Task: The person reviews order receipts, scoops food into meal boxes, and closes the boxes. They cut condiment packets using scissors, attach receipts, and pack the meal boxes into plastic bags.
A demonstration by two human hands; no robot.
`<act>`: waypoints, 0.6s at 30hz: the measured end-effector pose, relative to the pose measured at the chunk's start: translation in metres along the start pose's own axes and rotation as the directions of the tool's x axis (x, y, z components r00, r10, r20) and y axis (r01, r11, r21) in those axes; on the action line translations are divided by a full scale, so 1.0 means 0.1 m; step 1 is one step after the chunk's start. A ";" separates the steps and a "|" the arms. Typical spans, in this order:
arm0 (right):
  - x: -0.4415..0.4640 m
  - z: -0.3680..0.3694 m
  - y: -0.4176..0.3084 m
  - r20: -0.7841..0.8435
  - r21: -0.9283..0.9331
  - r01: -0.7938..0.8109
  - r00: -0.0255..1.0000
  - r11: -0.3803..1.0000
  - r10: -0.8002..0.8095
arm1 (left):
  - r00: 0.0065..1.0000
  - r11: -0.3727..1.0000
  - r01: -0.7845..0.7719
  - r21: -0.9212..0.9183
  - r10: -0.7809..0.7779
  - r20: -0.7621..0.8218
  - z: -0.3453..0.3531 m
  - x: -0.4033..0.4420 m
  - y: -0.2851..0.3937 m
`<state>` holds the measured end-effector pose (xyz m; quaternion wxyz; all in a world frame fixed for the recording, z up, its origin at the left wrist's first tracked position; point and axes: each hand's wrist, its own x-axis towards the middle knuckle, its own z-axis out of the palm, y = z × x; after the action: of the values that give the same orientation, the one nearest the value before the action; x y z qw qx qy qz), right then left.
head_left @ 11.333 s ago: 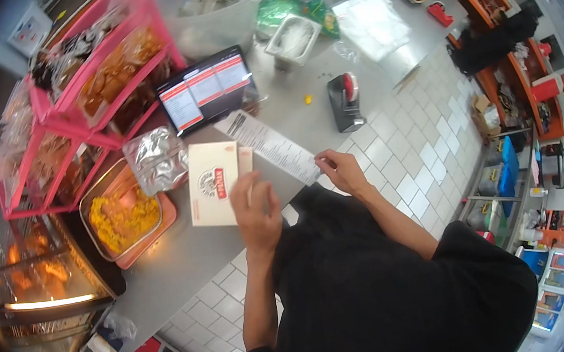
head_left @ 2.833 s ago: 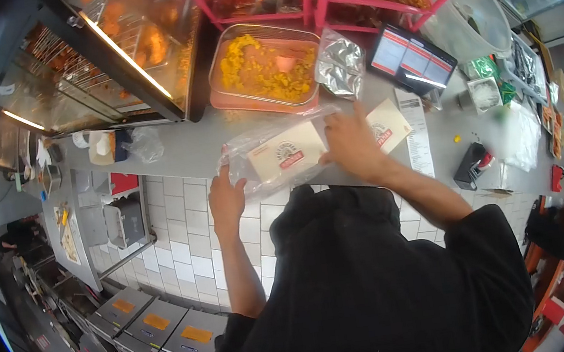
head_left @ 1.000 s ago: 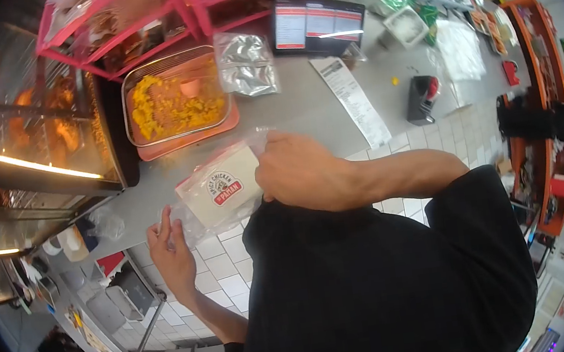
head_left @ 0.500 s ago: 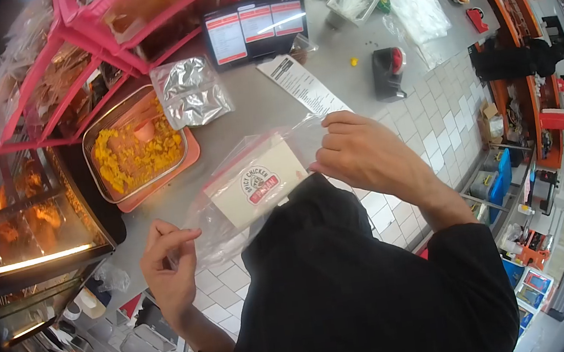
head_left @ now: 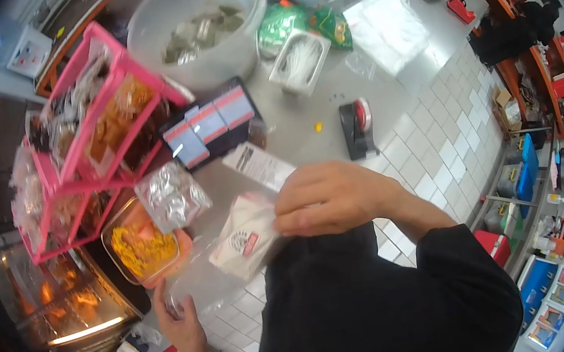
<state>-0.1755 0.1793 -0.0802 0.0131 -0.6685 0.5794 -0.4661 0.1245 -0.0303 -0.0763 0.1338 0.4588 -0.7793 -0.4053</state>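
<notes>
A cream-coloured food packet [head_left: 239,241] printed with a chicken logo sits inside a clear plastic bag [head_left: 198,267] in front of me. My right hand [head_left: 331,201] is closed over the bag's right end, its fingers bent and pressed together. At the lower left, my left hand [head_left: 187,332] has thumb and forefinger apart, close to the bag's other end. Just beyond the packet a printed receipt [head_left: 260,167] lies on the steel counter. A foil pouch [head_left: 172,196] rests beside a tray of yellow food [head_left: 140,250].
A tablet [head_left: 212,125] stands behind the receipt, beside pink racks [head_left: 103,120] of bagged food. Farther back are a large translucent tub [head_left: 197,31] and a small metal container [head_left: 300,62]. A black-and-red tape dispenser [head_left: 358,130] stands near the counter edge. A lit warmer [head_left: 64,294] is at left.
My view has shifted, bringing the large tub into sight. My right hand has closed further over the bag's end, the packet is tilted more steeply, and my left fingers have spread.
</notes>
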 end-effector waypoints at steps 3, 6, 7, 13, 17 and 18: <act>-0.27 -0.61 0.59 -0.093 -0.155 -0.238 0.970 0.959 0.225 | 0.998 0.998 -0.062 0.001 0.062 0.013 0.08 0.02 0.03; -0.55 -1.09 1.19 -0.370 -0.214 -0.652 0.743 0.727 0.558 | 0.944 0.966 0.145 -0.213 -0.200 -0.261 0.27 -0.16 0.41; -0.60 -1.26 1.37 -0.434 -0.175 -0.703 0.683 0.689 0.587 | 0.942 0.969 0.131 -0.210 -0.187 -0.279 0.32 -0.19 0.51; -0.69 -1.94 2.91 -0.587 0.057 -0.805 0.451 0.590 0.672 | 0.913 0.929 0.365 0.065 -0.344 -0.217 0.35 -0.32 0.35; -0.58 -1.91 4.72 -0.576 0.186 -0.750 0.440 0.635 0.689 | 0.899 0.900 0.398 0.179 -0.343 -0.274 0.52 -0.26 0.65; -0.52 -1.84 5.07 -0.620 -0.034 -0.787 0.500 0.616 0.605 | 0.888 0.873 0.424 0.242 -0.348 -0.300 0.56 -0.24 0.76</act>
<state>-0.6741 0.1493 -0.2906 -0.0713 -0.2001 0.8441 -0.4924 0.0592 0.0373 -0.0504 0.0743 0.6679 -0.7005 -0.2401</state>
